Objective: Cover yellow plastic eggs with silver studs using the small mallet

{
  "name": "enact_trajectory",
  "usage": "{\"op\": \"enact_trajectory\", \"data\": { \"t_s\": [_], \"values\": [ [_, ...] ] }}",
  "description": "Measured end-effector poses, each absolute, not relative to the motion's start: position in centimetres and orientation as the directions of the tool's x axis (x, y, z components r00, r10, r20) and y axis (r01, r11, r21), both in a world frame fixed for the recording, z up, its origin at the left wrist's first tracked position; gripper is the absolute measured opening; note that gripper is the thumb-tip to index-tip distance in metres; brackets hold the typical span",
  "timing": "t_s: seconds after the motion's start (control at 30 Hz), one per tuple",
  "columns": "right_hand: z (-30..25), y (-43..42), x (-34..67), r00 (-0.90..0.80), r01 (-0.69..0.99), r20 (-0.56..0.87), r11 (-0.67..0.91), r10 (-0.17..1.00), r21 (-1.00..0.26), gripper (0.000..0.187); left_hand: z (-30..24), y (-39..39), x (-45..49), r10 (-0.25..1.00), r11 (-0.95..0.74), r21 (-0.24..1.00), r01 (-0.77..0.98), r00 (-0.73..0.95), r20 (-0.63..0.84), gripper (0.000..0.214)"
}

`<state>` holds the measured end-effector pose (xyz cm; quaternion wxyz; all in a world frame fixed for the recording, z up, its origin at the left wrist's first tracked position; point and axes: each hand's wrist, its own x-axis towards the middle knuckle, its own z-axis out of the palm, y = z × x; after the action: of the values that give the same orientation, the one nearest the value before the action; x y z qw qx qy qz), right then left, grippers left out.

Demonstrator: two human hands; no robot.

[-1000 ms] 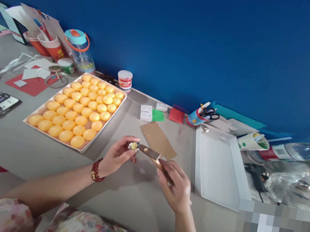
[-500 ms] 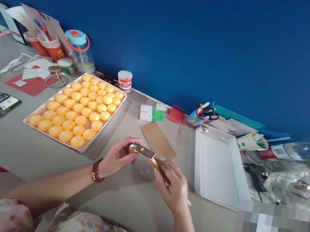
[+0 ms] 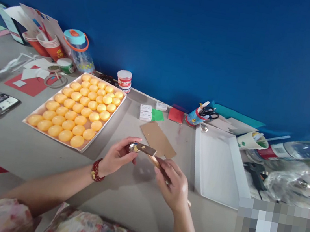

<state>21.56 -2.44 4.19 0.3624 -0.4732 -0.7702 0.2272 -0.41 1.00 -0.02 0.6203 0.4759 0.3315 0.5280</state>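
Above the grey table, my left hand [image 3: 119,155] is closed round a shiny silver ball [image 3: 134,147], gripped between thumb and fingers; part of it is hidden by them. A bracelet of dark red beads circles that wrist. My right hand [image 3: 172,185] is wrapped round the wooden handle of a hammer [image 3: 146,150]. The hammer's dark head lies against or just over the ball; I cannot tell whether they touch. Beyond both hands a piece of brown cardboard [image 3: 159,138] lies flat. A similar shiny ball [image 3: 204,128] sits at the far end of a white tray [image 3: 195,159].
To the left, a shallow box [image 3: 89,145] holds many orange balls. Small white boxes [image 3: 145,112] and a pen cup [image 3: 195,117] stand by the blue wall. At right lie a black glue gun [image 3: 255,177], a plastic bottle [image 3: 301,152] and clear plastic bags [image 3: 292,188].
The hammer head has tilted slightly, its near end a little lower. Both hands stay almost where they were, with the same holds.
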Motion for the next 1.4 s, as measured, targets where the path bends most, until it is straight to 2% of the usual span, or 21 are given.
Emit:
{"op": "enact_trajectory", "data": {
  "t_s": [0.27,0.43,0.53,0.63,0.8,1.07,1.4],
  "values": [
    [4.3,-2.5,21.8,-0.29,0.568,0.325,0.435,0.9,-0.699,0.025,0.0,1.0,-0.3,0.969,-0.019,0.938,-0.346,0.223,0.102,0.037],
    [4.3,-2.4,22.0,-0.152,0.588,0.381,0.394,0.912,-0.707,0.019,-0.1,1.0,-0.6,0.958,0.028,0.928,-0.371,0.274,0.08,0.038],
    [3.8,-2.0,22.3,-0.109,0.684,0.366,0.337,0.924,-0.646,0.019,-0.4,1.1,-0.8,0.955,0.087,0.913,-0.399,0.295,0.038,0.027],
    [2.8,-1.4,22.7,-0.085,0.809,0.335,0.261,0.938,-0.527,0.023,-0.5,1.2,-0.9,0.963,0.12,0.897,-0.426,0.268,-0.002,0.019],
    [0.8,-0.6,23.5,-0.08,0.905,0.25,0.175,0.965,-0.387,0.028,-0.2,1.3,-0.9,0.96,0.111,0.876,-0.469,0.277,0.027,0.014],
    [-0.7,0.0,23.9,-0.11,0.938,0.215,0.173,0.97,-0.301,0.027,0.2,1.0,-1.0,0.954,0.132,0.856,-0.501,0.299,0.028,0.027],
    [-0.4,0.1,23.7,-0.087,0.936,0.222,0.156,0.971,-0.314,0.027,0.2,0.5,-0.5,0.948,0.123,0.873,-0.472,0.317,0.038,0.029]
  ]
}}
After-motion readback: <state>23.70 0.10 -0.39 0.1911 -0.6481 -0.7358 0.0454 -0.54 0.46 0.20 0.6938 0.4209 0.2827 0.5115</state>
